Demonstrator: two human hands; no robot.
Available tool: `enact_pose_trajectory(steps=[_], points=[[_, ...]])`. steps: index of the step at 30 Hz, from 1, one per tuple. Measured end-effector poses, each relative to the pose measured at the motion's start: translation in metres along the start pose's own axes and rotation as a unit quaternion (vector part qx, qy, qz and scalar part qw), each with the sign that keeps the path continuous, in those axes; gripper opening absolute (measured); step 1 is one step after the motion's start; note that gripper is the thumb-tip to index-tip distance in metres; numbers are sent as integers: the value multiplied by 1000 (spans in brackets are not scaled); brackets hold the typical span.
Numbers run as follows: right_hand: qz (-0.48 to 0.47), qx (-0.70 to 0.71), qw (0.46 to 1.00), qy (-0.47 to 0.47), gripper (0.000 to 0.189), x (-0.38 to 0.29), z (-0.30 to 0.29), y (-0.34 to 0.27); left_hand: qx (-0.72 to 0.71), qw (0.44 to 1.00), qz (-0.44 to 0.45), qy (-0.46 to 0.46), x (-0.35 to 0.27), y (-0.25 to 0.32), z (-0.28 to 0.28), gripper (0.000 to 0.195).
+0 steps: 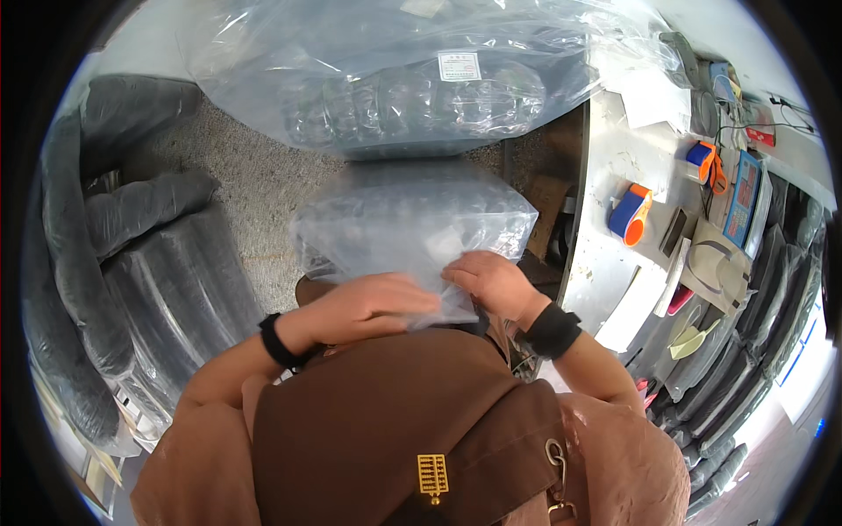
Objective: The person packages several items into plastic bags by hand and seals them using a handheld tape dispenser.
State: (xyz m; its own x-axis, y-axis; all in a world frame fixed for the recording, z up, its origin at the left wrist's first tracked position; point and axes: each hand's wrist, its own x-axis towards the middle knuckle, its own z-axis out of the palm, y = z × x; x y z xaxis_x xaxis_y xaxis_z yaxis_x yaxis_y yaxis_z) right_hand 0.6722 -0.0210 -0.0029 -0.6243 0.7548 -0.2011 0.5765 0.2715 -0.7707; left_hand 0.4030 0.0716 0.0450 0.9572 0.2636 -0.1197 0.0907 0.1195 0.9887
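Observation:
A clear plastic bag [421, 217] with dark contents stands in front of my body, its loose end pulled towards me. My left hand [385, 302] lies across this loose end, blurred and with the fingers stretched out; whether it grips the film is unclear. At the right side of the same end, my right hand [487, 279] has its fingers curled onto the plastic. Past this bag sits a larger clear plastic sack [395, 112] with bundled items inside and a white printed label [460, 66] on it.
At the right, a white table [592, 197] carries two blue and orange tape dispensers [629, 215], a scale [742, 197] and papers. Dark plastic-wrapped packages [177, 289] are piled at the left; similar ones [743, 368] lie at the far right. Speckled floor [253, 191] shows between.

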Motion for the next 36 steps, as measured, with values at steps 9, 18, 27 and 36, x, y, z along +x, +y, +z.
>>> enact_pose_trajectory(steps=[9,18,27,36], points=[[220,93,963,122,19,-17,45,-21,200,938,-265,105,-48,-84,17,30],[406,234,879,-88,46,12,74,50,477,847,23,234,-5,-53,30,27],[390,48,913,109,30,-5,41,37,372,887,-275,-4,1,-129,44,20],[349,327,874,-93,34,-21,90,84,75,898,-422,95,-64,-160,16,15]])
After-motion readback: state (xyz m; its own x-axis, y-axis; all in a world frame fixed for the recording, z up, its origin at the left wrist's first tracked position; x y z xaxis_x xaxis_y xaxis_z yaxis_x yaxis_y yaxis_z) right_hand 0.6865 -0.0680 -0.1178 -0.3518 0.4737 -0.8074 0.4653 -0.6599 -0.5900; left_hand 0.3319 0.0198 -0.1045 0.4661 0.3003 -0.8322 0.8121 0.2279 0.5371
